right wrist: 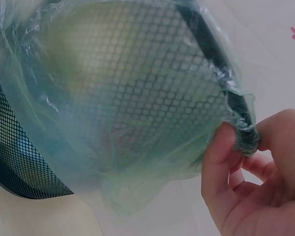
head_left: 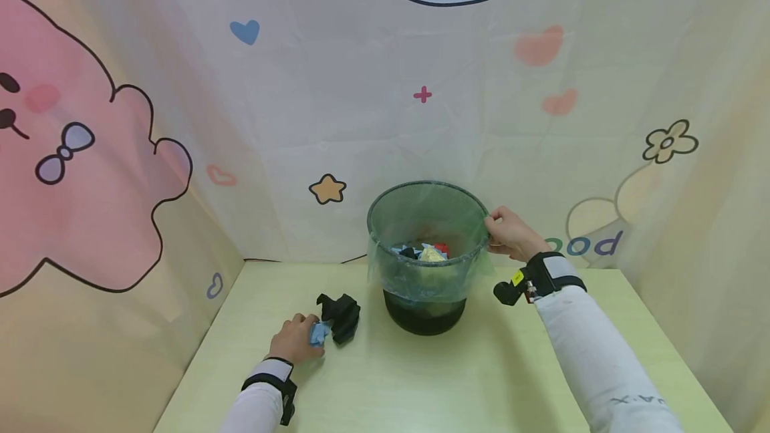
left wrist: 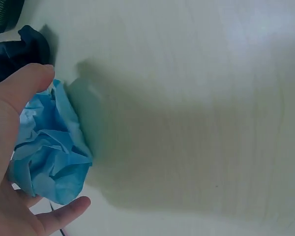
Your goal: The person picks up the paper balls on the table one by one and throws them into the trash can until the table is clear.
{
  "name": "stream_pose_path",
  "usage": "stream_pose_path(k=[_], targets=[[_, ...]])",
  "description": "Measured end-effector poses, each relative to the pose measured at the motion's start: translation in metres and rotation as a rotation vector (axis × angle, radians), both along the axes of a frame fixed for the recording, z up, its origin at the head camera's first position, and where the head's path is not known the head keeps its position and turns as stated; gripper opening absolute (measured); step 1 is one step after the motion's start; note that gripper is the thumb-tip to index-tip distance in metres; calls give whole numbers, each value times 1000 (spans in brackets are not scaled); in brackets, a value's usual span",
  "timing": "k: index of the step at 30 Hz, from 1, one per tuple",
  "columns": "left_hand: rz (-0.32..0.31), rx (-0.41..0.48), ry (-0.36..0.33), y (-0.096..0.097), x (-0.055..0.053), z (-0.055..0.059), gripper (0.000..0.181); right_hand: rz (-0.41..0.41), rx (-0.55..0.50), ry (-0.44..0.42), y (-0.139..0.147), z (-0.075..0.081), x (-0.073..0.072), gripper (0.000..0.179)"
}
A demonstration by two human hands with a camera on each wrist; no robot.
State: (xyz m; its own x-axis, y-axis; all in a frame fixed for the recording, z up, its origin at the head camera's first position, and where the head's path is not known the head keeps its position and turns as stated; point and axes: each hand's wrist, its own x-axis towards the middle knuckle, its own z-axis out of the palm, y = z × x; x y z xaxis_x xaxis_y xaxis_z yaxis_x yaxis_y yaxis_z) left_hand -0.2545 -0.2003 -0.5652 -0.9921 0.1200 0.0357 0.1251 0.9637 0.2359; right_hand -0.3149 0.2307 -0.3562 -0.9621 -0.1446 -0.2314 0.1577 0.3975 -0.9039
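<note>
A black mesh wastebasket (head_left: 424,316) stands on the table, its rim draped with a thin green plastic bag (head_left: 415,279). Crumpled scraps (head_left: 432,254) in yellow, black, red and blue lie inside. My right hand (head_left: 511,232) pinches the bag-covered rim (right wrist: 245,132) on the right side, thumb and fingers on either side of it. At the left, my left hand (head_left: 296,339) grips a crumpled ball of blue paper (left wrist: 54,147) low over the table, thumb on one side and fingers on the other. Just beyond it lies a crumpled black piece (head_left: 341,318).
The pale table (head_left: 385,386) reaches back to a printed cloth (head_left: 361,119) hung behind the wastebasket. Cloth also closes in the left and right sides.
</note>
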Motion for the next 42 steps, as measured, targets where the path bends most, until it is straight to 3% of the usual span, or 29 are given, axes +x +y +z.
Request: stream_pose_path(k=[6,19,42], targets=[[6,-12,-1,-2,4,-8,65,0,-4,-2,1,-1,-2,12],[5,-23,-4,-1,5,-16,59,11,-39,7,3,-1,-3,11],[-16,18,21,5,10,-16,39,-2,-24,4,1,0,-3,11]])
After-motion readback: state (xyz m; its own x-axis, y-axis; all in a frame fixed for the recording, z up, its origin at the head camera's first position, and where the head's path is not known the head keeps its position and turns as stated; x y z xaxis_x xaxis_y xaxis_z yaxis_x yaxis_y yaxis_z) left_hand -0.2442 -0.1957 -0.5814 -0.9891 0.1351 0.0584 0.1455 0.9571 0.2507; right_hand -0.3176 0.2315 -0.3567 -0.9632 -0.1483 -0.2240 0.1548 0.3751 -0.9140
